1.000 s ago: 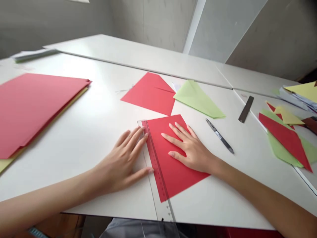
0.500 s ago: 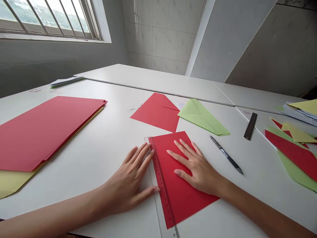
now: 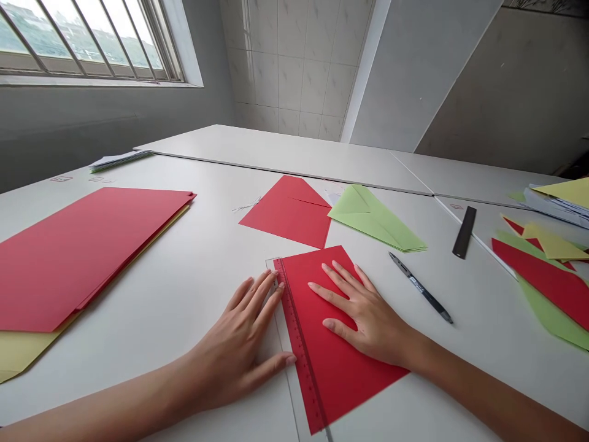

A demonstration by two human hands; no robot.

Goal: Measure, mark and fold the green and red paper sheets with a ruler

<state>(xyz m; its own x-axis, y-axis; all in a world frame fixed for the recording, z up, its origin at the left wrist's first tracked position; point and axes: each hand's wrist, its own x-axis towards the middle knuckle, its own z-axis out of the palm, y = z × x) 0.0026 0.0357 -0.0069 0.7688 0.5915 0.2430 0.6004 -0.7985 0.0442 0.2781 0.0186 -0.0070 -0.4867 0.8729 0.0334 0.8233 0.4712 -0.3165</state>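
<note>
A sheet of red paper [image 3: 317,374] lies on the white table in front of me. Along its left edge rests a clear plastic ruler [image 3: 301,344], partly over the paper and partly over the tabletop. My left hand [image 3: 243,344] lies on the ruler's left side, fingertips and thumb touching it, fingers stretched out. Flat on the red paper, fingers spread, is my right hand [image 3: 363,313]. A black pen [image 3: 421,288] lies to the right of that hand, apart from it.
Beyond the paper lie a folded red paper piece [image 3: 289,212] and green envelopes [image 3: 375,218]. A stack of large red sheets [image 3: 92,252] over yellow ones is at left. At right are a dark strip [image 3: 464,233] and coloured paper scraps [image 3: 543,276].
The view has shifted slightly, so the scene sits a little lower. Both hands keep their places on the ruler and the red paper.
</note>
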